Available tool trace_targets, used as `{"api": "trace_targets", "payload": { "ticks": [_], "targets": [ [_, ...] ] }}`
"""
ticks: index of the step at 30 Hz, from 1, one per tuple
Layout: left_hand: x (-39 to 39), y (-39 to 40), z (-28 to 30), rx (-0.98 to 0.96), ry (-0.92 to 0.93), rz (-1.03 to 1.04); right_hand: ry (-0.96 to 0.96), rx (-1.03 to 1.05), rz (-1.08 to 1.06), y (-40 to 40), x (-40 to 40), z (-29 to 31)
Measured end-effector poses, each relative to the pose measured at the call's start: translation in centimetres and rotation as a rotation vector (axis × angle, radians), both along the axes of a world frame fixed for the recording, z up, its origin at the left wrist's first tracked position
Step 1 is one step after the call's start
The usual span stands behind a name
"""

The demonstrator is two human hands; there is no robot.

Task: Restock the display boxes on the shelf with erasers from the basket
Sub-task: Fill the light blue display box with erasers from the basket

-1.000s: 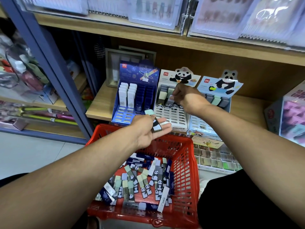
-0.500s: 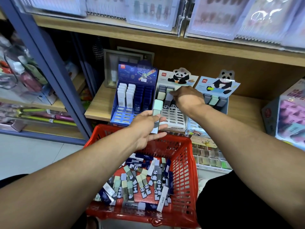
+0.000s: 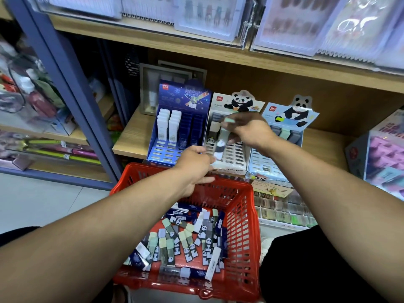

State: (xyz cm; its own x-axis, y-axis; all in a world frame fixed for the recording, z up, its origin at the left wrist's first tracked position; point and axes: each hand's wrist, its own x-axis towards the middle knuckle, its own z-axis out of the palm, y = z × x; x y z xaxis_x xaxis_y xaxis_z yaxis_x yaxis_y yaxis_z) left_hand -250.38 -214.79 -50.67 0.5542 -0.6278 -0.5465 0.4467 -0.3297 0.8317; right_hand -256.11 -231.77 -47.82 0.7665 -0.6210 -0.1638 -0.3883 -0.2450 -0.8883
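Pinching panda eraser (image 3: 221,142): R hand (image 3: 249,130) up top, L hand (image 3: 194,162) at bottom

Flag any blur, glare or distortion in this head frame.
Head view: motion blur smears the right hand and the green panda eraser it holds; glare streaks the plastic packs top right; wide-angle bending curves the shelf edge; basket contents stay sharp.

A light wooden shelf board (image 3: 131,138) is occupied by a blue cardboard display box (image 3: 175,127), two white panda-printed display boxes (image 3: 231,154) (image 3: 266,167) side by side, and a grey framed box (image 3: 153,90) behind.
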Motion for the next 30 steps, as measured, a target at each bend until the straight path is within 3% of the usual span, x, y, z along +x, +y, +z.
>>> {"api": "trace_targets", "payload": {
  "ticks": [4,8,12,18,30],
  "targets": [
    [-0.1,0.9,-0.9,0.196,-0.473,-0.388,0.171,-0.401,-0.078,-3.1,-0.9,-1.1],
    [0.0,1.5,-2.2,0.373,-0.862,-0.682,0.206,-0.534,-0.065,-3.2,-1.4,-1.3],
    [0.0,1.6,-2.8,0.446,-0.879,-0.781,0.184,-0.504,-0.045,-3.0,-1.5,-1.1],
    [0.1,1.2,-3.4,0.448,-0.89,-0.772,0.187,-0.502,0.018,-2.8,-1.6,-0.7],
    [0.1,1.2,-4.1,0.435,-0.922,-0.746,0.16,-0.458,-0.067,-2.8,-0.7,-1.9]
  ]
}}
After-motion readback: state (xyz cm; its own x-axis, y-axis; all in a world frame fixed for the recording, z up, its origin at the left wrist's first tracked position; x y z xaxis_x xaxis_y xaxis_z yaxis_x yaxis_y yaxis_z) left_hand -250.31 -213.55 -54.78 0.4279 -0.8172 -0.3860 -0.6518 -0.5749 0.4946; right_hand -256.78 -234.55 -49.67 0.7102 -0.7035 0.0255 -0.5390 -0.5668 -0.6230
